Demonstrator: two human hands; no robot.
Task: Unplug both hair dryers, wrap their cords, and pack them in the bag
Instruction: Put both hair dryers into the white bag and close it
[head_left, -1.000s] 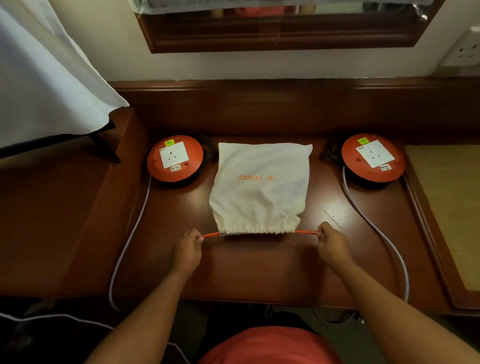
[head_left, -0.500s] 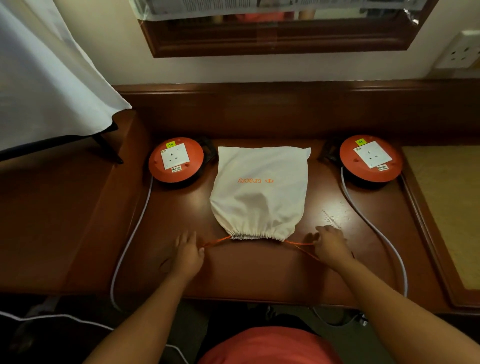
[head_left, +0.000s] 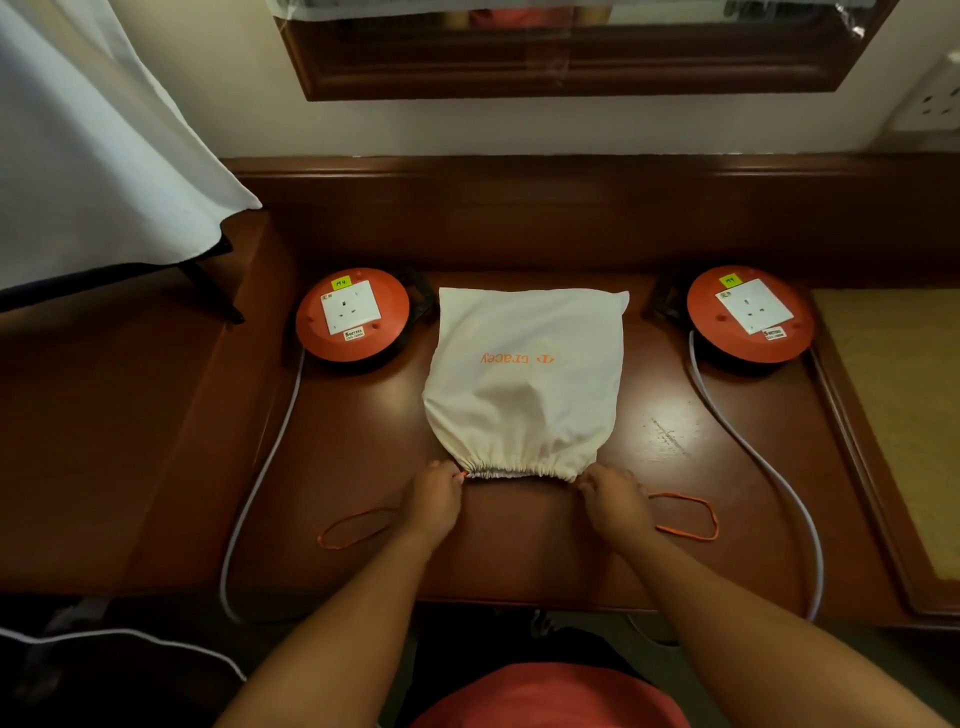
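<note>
In the head view, the cream drawstring bag is lying flat in the middle of the wooden table, with its gathered mouth pointing toward the near edge and its closed bottom toward the far edge. Orange lettering on the cloth is reading upside down from this side. The left hand is resting at the left corner of the gathered mouth, its fingertips curled and pinching the orange drawstring where it leaves the hem. The right hand is sitting at the right corner of the mouth, its fingers curled at the hem; whether they are pinching cloth or cord cannot be told. Slack loops of the drawstring are lying on the table outside each hand, one to the left and one to the right. Two round orange extension reels are sitting near the far edge: the left reel just beside the bag's far left corner, the right reel apart from the far right corner. Each reel is showing one white socket facing up. A white cable is running from the right reel toward the near edge, and another is running likewise from the left reel. The bag's contents are not visible.
</note>
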